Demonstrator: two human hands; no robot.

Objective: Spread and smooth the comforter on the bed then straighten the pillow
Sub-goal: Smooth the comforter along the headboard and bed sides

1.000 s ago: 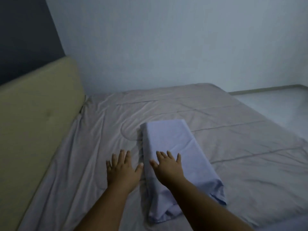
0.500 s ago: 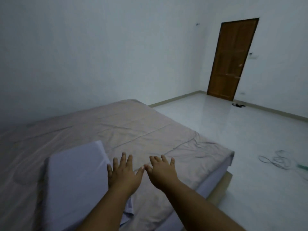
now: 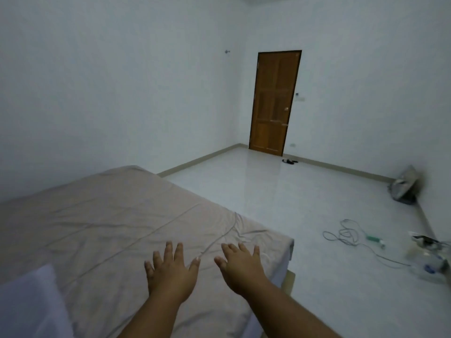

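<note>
On the near corner of the bed (image 3: 280, 269), in the head view, we see both hands palm down over the beige comforter (image 3: 109, 215). The left hand (image 3: 170, 274) and the right hand (image 3: 240, 269) lie side by side with a gap between them, fingers straight and spread, gripping nothing. We cannot tell whether the palms press on the cloth or hover just above it. The comforter covers the whole bed top that we see, with long creases running across it and a bunch of wrinkles just beyond the right hand. The pillow (image 3: 29, 306), pale lilac, lies on the comforter at the lower left, well apart from both hands.

Beyond the bed spreads a glossy white floor (image 3: 280, 203). A brown wooden door (image 3: 274, 103) stands shut in the far wall, with a small dark thing (image 3: 290, 161) on the floor just beside it (perhaps footwear, too small to tell). A loose cable (image 3: 346, 234) coils on the floor to the right, and a grey bag (image 3: 402, 189) leans in the corner of the walls. Nothing stands between the hands and the comforter.

The pillow is cut off by the left and bottom edges, so we see only one corner of it. Both forearms run out at the bottom edge. The clutter (image 3: 429, 254) at the right edge is blurred and we cannot name it.
</note>
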